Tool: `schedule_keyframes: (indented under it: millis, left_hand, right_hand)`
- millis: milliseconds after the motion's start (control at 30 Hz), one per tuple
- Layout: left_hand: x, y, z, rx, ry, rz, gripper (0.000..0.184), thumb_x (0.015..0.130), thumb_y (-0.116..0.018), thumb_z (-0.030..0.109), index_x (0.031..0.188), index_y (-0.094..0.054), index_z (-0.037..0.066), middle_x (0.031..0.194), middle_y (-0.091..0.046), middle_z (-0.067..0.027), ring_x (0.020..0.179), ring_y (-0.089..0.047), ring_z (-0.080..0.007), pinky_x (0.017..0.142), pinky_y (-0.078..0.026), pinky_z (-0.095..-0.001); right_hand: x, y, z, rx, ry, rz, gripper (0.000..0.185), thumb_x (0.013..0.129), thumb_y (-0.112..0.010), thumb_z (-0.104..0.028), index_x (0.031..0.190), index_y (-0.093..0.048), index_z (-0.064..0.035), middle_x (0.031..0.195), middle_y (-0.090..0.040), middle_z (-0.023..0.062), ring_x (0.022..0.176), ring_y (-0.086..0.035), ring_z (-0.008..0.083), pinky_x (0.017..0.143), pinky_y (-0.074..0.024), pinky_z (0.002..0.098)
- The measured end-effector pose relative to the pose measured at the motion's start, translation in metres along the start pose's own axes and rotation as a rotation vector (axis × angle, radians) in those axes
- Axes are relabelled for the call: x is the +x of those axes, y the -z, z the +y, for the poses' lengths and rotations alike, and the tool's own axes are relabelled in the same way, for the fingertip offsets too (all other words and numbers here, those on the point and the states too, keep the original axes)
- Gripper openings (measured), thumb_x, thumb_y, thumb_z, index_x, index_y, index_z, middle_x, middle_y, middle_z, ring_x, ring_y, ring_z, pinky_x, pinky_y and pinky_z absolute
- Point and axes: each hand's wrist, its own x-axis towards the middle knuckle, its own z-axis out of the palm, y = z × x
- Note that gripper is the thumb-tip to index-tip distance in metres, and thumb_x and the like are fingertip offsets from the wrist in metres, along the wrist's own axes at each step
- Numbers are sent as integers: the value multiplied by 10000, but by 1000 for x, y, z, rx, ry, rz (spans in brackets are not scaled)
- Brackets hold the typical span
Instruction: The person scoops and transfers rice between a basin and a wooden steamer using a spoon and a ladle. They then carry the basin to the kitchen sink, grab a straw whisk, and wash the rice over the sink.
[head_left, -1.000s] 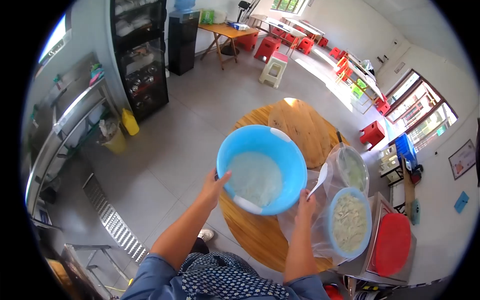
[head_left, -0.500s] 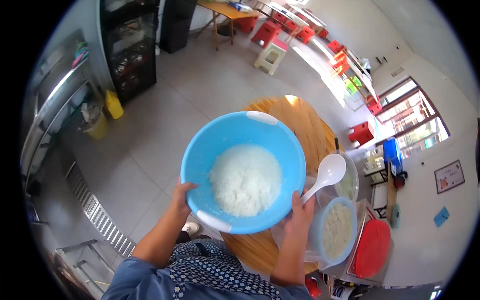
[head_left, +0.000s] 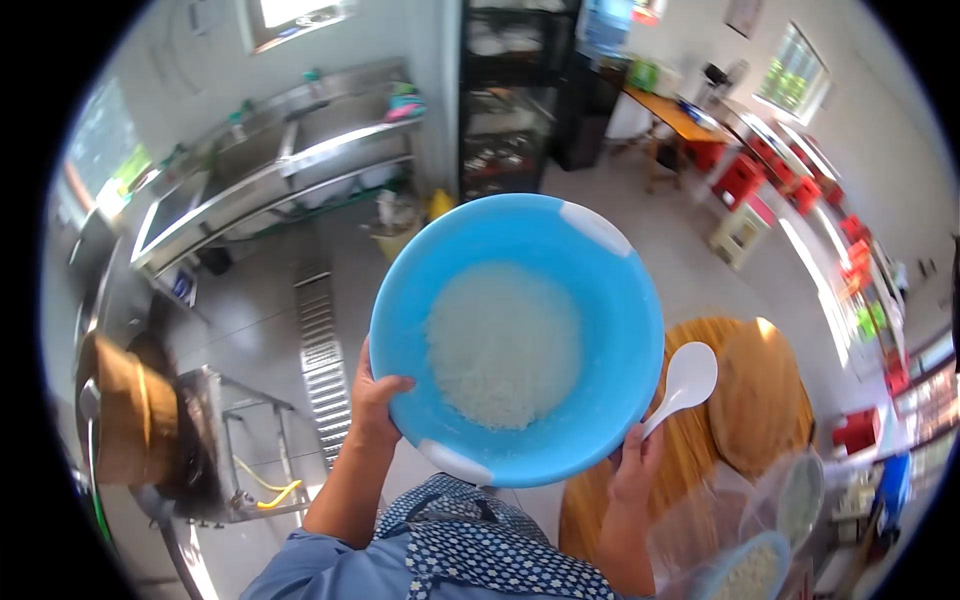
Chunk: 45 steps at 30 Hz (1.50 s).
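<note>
A large blue basin with white patches on its rim is held up in front of the body. White, rice-like grain lies in its bottom. My left hand grips the rim at the left, thumb over the edge. At the lower right, my right hand holds the rim together with the handle of a white spoon, whose bowl points up and outward. The fingers under the basin are hidden.
Right of the basin is a round wooden table with a wooden board, a clear-lidded bowl and a light blue bowl. A metal sink unit stands at the back left; a wooden barrel and metal frame are at the left.
The view has turned left, bringing the sinks and barrel into sight. Both hands have carried the basin and spoon away from the table, closer to the camera.
</note>
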Motion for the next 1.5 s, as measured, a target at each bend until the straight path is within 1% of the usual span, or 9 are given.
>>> schedule_keyframes:
  millis: [200, 400, 567, 767, 833, 900, 1000, 1300, 1500]
  left_hand:
    - [22, 43, 77, -32, -186, 152, 821, 605, -575, -83, 1403, -442, 55, 1173, -594, -122, 1075, -612, -257, 912, -544, -387]
    - [72, 123, 138, -21, -294, 304, 808, 639, -574, -94, 1420, -426, 50, 1216, -576, -126, 1106, -602, -252, 923, -534, -385]
    - [116, 173, 169, 129, -379, 411, 771, 664, -574, -93, 1411, -436, 42, 1232, -568, -117, 1153, -573, -231, 943, -497, -342]
    - [149, 195, 199, 178, -419, 578, 759, 659, -566, -104, 1399, -448, 15, 1249, -566, -106, 1131, -566, -209, 964, -466, -330]
    - [165, 194, 204, 178, -417, 633, 771, 634, -584, -69, 1389, -457, 22, 1205, -553, -91, 1107, -547, -202, 936, -465, -321]
    - [184, 207, 202, 157, -425, 678, 741, 658, -552, -107, 1383, -466, 17, 1186, -593, -92, 1096, -587, -201, 940, -484, -321]
    - [227, 240, 204, 5, -484, 730, 729, 661, -543, -111, 1374, -470, 17, 1135, -609, -85, 1034, -613, -198, 903, -510, -321]
    - [328, 280, 250, 40, -498, 858, 720, 650, -538, -124, 1356, -467, -4, 1129, -598, -115, 1002, -607, -213, 860, -524, -323]
    - [363, 326, 282, -136, -634, 874, 755, 646, -527, -138, 1376, -473, 46, 1088, -603, -100, 904, -623, -196, 771, -547, -297]
  right_hand:
    - [57, -107, 37, -31, 1, -304, 338, 1046, -462, -277, 1225, -527, 3, 698, -476, -68, 529, -334, 19, 473, -259, 197]
    - [102, -261, 79, -266, -73, -344, 318, 1051, -437, -259, 1228, -529, -11, 773, -496, -39, 551, -346, 25, 484, -264, 182]
    - [135, -389, 72, -676, 459, -716, 357, 1007, -466, -129, 1340, -516, -9, 817, -647, 88, 713, -602, 159, 649, -478, 319]
    - [190, -549, 164, -898, 361, -1082, 304, 978, -462, -172, 1204, -580, -6, 737, -639, 174, 668, -643, 337, 660, -499, 444]
    - [185, -606, 187, -850, 64, -1145, 300, 972, -438, -219, 1113, -600, -9, 773, -657, 223, 700, -652, 406, 670, -497, 508]
    - [168, -650, 216, -936, 593, -1268, 279, 917, -491, -79, 1171, -596, -31, 888, -663, 260, 825, -667, 402, 728, -519, 491]
    - [136, -685, 173, -935, 662, -1691, 298, 958, -456, -107, 1198, -634, -90, 894, -668, 243, 815, -664, 411, 690, -516, 499]
    - [266, -834, 196, -857, 851, -1387, 415, 886, -528, -18, 1287, -587, -107, 919, -663, 218, 812, -652, 394, 696, -517, 464]
    - [243, -889, 210, -698, 1157, -1705, 425, 929, -435, -1, 1313, -573, -122, 963, -650, 210, 822, -660, 390, 722, -525, 463]
